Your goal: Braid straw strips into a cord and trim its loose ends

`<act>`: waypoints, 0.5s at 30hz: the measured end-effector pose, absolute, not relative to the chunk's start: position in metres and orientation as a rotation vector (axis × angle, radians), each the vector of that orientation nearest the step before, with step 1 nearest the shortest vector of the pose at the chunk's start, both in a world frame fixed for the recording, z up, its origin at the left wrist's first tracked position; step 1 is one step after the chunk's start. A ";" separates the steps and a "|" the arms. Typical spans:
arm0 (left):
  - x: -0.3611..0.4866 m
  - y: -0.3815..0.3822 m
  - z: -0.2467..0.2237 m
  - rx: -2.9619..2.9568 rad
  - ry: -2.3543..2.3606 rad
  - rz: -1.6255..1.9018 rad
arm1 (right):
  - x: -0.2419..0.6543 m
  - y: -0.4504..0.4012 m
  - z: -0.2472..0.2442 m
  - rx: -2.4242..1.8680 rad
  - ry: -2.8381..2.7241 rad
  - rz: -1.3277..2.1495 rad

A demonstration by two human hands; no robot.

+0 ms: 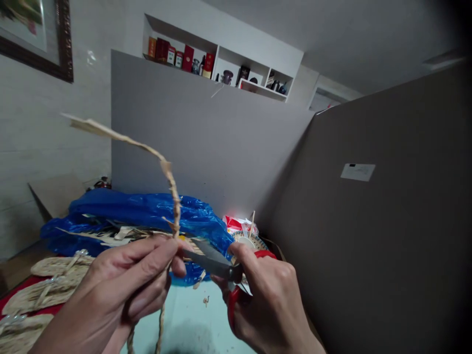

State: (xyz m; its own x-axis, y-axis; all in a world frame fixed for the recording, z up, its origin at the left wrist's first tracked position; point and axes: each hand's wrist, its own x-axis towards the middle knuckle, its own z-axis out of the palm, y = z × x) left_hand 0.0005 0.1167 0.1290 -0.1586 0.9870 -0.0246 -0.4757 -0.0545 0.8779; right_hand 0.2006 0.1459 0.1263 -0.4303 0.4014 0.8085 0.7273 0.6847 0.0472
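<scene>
A twisted straw cord [173, 196] stands up from the fingers of my left hand [136, 280], which pinches it. Its flat, untwisted end bends over toward the upper left, and more cord hangs below the hand. My right hand [269, 290] holds red-handled scissors [216, 265] by the loops. The scissor blades are apart and point left, with their tips beside the left fingertips and the cord. Part of the lower blade is hidden near those fingertips.
Behind the hands lies a blue plastic bag [143, 209] with loose straw strips. Woven sandals [47, 295] rest on red cloth at the left. Grey panels [206, 132] stand behind and at the right. Straw scraps lie on the pale green tabletop [188, 314].
</scene>
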 end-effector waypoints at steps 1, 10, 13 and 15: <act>-0.001 0.118 0.128 0.768 0.932 1.527 | 0.200 0.145 0.127 -0.841 -2.070 -0.519; 0.002 0.119 0.128 0.747 0.990 1.552 | 0.203 0.144 0.125 -0.910 -2.073 -0.500; 0.011 0.112 0.136 0.756 1.027 1.560 | 0.205 0.141 0.125 -0.984 -2.137 -0.398; 0.018 0.108 0.141 0.713 1.067 1.596 | 0.205 0.140 0.127 -1.031 -2.173 -0.342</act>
State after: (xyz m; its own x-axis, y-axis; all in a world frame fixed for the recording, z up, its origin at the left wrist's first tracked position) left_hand 0.0177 0.1078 0.1408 -0.2823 0.9570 -0.0669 -0.4275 -0.0631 0.9018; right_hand 0.2048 0.1400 0.1266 -0.4407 0.5752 0.6892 0.7590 0.6487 -0.0560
